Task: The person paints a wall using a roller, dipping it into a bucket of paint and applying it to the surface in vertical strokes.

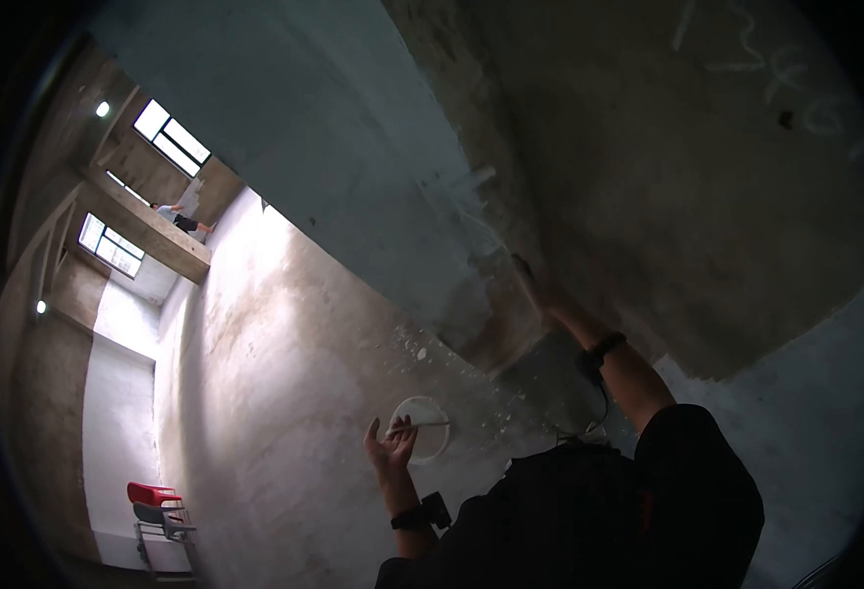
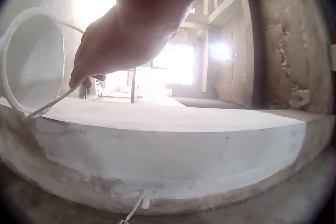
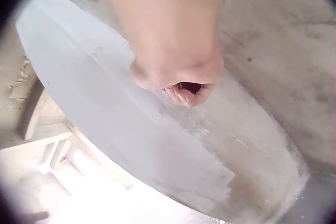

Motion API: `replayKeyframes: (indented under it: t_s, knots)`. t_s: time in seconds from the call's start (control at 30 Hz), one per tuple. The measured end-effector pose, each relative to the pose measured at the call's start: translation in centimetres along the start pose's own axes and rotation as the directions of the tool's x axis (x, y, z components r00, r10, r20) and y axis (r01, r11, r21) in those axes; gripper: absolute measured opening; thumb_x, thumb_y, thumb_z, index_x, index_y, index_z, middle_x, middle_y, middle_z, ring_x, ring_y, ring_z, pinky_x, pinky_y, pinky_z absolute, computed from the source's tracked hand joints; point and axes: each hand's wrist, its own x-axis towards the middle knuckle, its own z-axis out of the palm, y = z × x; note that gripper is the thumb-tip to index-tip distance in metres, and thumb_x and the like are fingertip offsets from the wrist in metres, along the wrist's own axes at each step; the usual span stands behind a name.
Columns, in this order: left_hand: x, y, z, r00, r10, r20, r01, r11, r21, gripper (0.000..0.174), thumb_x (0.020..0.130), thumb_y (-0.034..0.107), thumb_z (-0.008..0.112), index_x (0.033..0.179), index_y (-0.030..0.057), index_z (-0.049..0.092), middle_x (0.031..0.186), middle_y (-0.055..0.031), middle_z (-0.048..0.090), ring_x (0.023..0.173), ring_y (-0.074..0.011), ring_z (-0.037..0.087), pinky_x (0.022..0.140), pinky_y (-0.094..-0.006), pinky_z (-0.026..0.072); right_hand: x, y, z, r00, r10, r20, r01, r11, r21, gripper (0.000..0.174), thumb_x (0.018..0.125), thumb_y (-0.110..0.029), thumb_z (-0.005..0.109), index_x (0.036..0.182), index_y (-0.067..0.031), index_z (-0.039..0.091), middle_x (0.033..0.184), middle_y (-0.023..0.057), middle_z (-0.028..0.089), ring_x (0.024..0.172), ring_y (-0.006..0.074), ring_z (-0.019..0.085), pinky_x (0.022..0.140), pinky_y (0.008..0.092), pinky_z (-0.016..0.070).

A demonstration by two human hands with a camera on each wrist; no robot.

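Note:
A white bucket (image 1: 434, 450) (image 2: 37, 58) hangs beside my left hand (image 1: 391, 454) (image 2: 123, 37); my fingers hold its thin handle (image 2: 55, 100), some of them loosely bent in the head view. My right hand (image 1: 542, 293) (image 3: 178, 74) is raised close to the wall, at the border of a grey-white coated patch (image 1: 343, 147) (image 3: 126, 103) and a browner surface (image 1: 648, 187). Its fingers curl round a small dark object (image 1: 521, 263) (image 3: 191, 86), seemingly a handle; the rest of it is hidden or too unclear to tell.
Pale splatters (image 1: 422, 351) mark the surface near the bucket. Far off at the left are a red chair (image 1: 152, 494), a grey chair (image 1: 162, 517) and windows (image 1: 172, 137). Another person (image 1: 186, 222) is in the distance near a beam (image 1: 157, 231). Chalk-like marks (image 1: 746, 54) show at upper right.

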Motion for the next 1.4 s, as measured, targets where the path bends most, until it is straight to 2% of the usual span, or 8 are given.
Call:
replayKeyframes:
  t_s: [0.17,0.23,0.43,0.77,0.87,0.93,1.0,1.4]
  knots:
    - [0.0,-0.1,0.4,1.000,0.014,-0.020,-0.014,1.000,-0.025,0.054,0.083,0.025,0.065,0.115,-0.0089,0.038,0.110,-0.0146,0.045,0.116,-0.0341,0.046,0.107,-0.0516,0.0299,9.1,2.2,3.0,0.982,-0.128,-0.139,0.165,0.939,0.301,0.050,0.094,-0.038,0.050,0.124,0.0032,0.054,0.129,0.0206,0.053,0.119,0.0221,0.050,0.102,0.0323,0.0358]
    - [0.1,0.1,0.2,1.000,0.004,-0.003,-0.004,1.000,-0.018,0.054,0.083,0.025,0.065,0.116,-0.0088,0.038,0.110,-0.0145,0.045,0.115,-0.0341,0.046,0.107,-0.0517,0.0300,9.9,-6.9,-0.9,0.931,-0.277,-0.237,0.266,0.961,-0.079,0.050,0.094,-0.038,0.051,0.120,0.0036,0.055,0.124,0.0218,0.055,0.116,0.0270,0.051,0.101,0.0355,0.0360]
    - [0.2,0.2,0.1,1.000,0.004,0.023,-0.003,1.000,-0.021,0.053,0.084,0.026,0.064,0.114,-0.0095,0.038,0.111,-0.0158,0.044,0.118,-0.0352,0.044,0.108,-0.0535,0.0286,16.8,-14.5,-2.9,0.924,-0.307,-0.229,0.325,0.945,0.044,0.043,0.089,-0.034,0.058,0.108,0.0038,0.053,0.098,0.0212,0.058,0.095,0.0275,0.055,0.084,0.0376,0.0418]
    - [0.8,0.4,-0.9,0.999,-0.005,0.050,0.007,0.999,-0.037,0.060,0.082,0.025,0.066,0.122,-0.0085,0.035,0.119,-0.0150,0.042,0.119,-0.0336,0.044,0.108,-0.0499,0.0293,18.3,-12.5,-1.4,0.891,-0.444,-0.096,0.385,0.850,-0.359,0.045,0.084,-0.027,0.062,0.111,0.0067,0.050,0.099,0.0239,0.057,0.096,0.0336,0.056,0.087,0.0409,0.0423]
    - [1.2,0.4,-1.3,0.999,-0.002,0.038,0.004,0.999,-0.052,0.063,0.082,0.025,0.066,0.126,-0.0074,0.033,0.124,-0.0149,0.039,0.121,-0.0332,0.042,0.108,-0.0499,0.0290,15.3,-11.3,-0.3,0.554,-0.720,-0.418,0.602,0.693,-0.396,0.036,0.083,-0.028,0.061,0.099,0.0035,0.060,0.091,0.0245,0.064,0.091,0.0381,0.062,0.082,0.0431,0.0460]
    - [1.0,0.4,-1.5,1.000,0.007,0.023,-0.005,0.999,-0.050,0.063,0.082,0.025,0.066,0.126,-0.0073,0.033,0.124,-0.0148,0.039,0.122,-0.0331,0.042,0.108,-0.0501,0.0291,13.0,-8.5,0.2,0.901,-0.395,-0.180,0.362,0.912,-0.193,0.036,0.084,-0.029,0.060,0.101,0.0033,0.061,0.092,0.0220,0.065,0.092,0.0355,0.063,0.080,0.0407,0.0475]
    - [1.2,0.2,-1.7,1.000,0.012,0.011,-0.012,0.999,-0.046,0.063,0.082,0.025,0.066,0.126,-0.0073,0.033,0.124,-0.0147,0.039,0.122,-0.0330,0.041,0.108,-0.0504,0.0292,10.2,-7.0,0.3,0.984,-0.177,-0.003,0.169,0.943,-0.286,0.042,0.084,-0.028,0.061,0.113,0.0023,0.056,0.104,0.0205,0.063,0.101,0.0339,0.060,0.084,0.0385,0.0471]
    - [0.7,0.4,-2.0,1.000,-0.023,0.005,0.023,1.000,-0.011,0.053,0.084,0.026,0.065,0.115,-0.0079,0.039,0.106,-0.0140,0.045,0.112,-0.0316,0.048,0.102,-0.0473,0.0342,-4.0,7.7,4.4,0.948,0.286,0.141,-0.260,0.949,-0.179,0.035,0.082,-0.023,0.059,0.106,0.0026,0.060,0.093,0.0220,0.065,0.094,0.0340,0.064,0.083,0.0391,0.0483]
